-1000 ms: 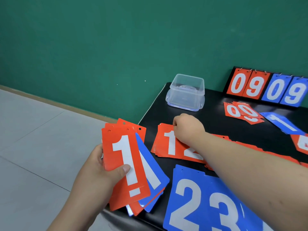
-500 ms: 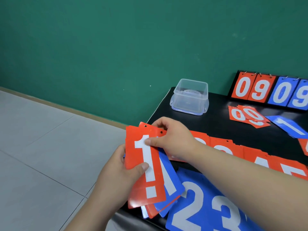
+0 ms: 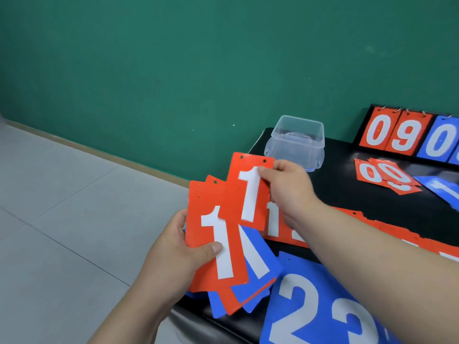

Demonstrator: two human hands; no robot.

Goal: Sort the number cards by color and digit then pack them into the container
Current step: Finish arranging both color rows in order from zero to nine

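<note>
A: Which step is the person on?

B: Sorting, by the look of it. The right hand [image 3: 285,187] pinches a single red 1 card [image 3: 250,194] near its upper right edge, thumb on the face and the other fingers curled behind. The left hand [image 3: 173,254] grips the fanned stack [image 3: 223,256], thumb pressed across the front red 1. The fingers behind it are hidden.

A: And next?

B: Probably laying that card on the red 1 pile [image 3: 273,225], just beneath the right fingers on the table [image 3: 347,180]. That calls for squaring it onto the pile and releasing without dragging the cards under it.

A: Counts?

B: One card in the right fingers. The fan shows several red and blue edges, but the exact number cannot be told. One clear container [image 3: 296,142] stands just beyond the right fingertips, with no cards visible inside. About three red 0 cards [image 3: 387,175] lie well to the right of those fingers, with one blue 1 card [image 3: 439,189] past them. Two blue cards [image 3: 310,306] lie below the right wrist, the nearer showing a 2.
</note>
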